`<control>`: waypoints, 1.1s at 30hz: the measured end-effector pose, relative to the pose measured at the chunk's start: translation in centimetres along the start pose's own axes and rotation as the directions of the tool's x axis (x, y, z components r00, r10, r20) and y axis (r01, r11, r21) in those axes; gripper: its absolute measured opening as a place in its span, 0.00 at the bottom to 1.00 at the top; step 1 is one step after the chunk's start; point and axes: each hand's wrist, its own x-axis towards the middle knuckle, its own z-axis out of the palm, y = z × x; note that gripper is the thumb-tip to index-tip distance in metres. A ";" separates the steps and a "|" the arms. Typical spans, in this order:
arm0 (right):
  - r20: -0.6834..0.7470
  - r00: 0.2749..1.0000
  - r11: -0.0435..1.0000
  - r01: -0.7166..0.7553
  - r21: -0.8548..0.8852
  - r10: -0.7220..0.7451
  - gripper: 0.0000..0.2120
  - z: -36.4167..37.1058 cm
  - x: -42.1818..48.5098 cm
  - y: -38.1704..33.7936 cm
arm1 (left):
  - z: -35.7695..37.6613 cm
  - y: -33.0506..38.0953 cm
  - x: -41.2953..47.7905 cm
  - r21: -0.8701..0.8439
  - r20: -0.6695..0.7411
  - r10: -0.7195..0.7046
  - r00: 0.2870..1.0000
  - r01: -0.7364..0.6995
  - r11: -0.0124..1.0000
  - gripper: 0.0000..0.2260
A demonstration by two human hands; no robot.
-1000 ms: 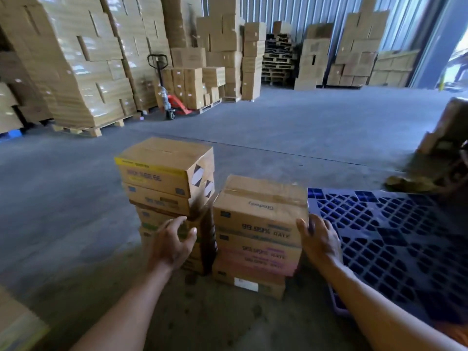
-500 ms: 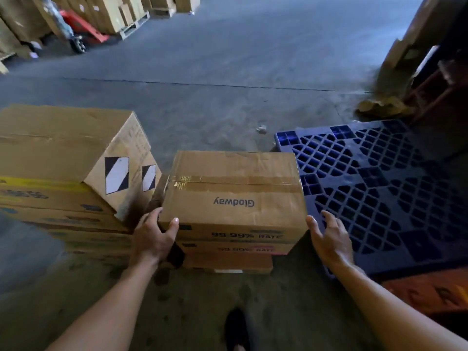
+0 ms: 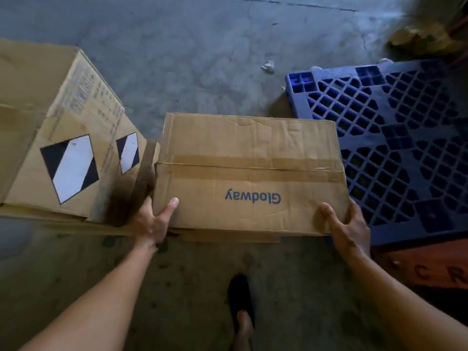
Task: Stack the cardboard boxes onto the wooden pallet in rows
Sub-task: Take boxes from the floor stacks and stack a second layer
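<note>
Right hand has closed onto Glodway box (left hand grips too)

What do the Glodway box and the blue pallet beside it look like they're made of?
The Glodway box: brown cardboard by the look, matte, with creases, dented edges and a brown tape strip along the top seam. The blue pallet: apparently moulded plastic rather than wood, going by its uniform blue colour, slight sheen and regular lattice of openings.
</note>
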 end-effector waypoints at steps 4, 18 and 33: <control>0.041 0.999 0.999 -0.011 0.049 0.009 0.44 -0.6 0.0 -0.5 | -0.1 0.4 0.0 -0.152 0.033 -0.080 0.996 0.084 0.985 0.32; 0.357 0.902 0.895 0.068 0.441 -0.245 0.41 -10.0 -2.9 -4.5 | -5.3 -0.6 -13.7 -0.492 -0.118 -0.011 0.993 -0.049 0.869 0.37; 0.601 0.510 0.787 0.437 0.435 -0.615 0.40 -16.6 -19.7 -1.7 | -6.6 -11.2 -53.3 -0.615 -0.621 -0.308 0.720 -0.205 0.762 0.38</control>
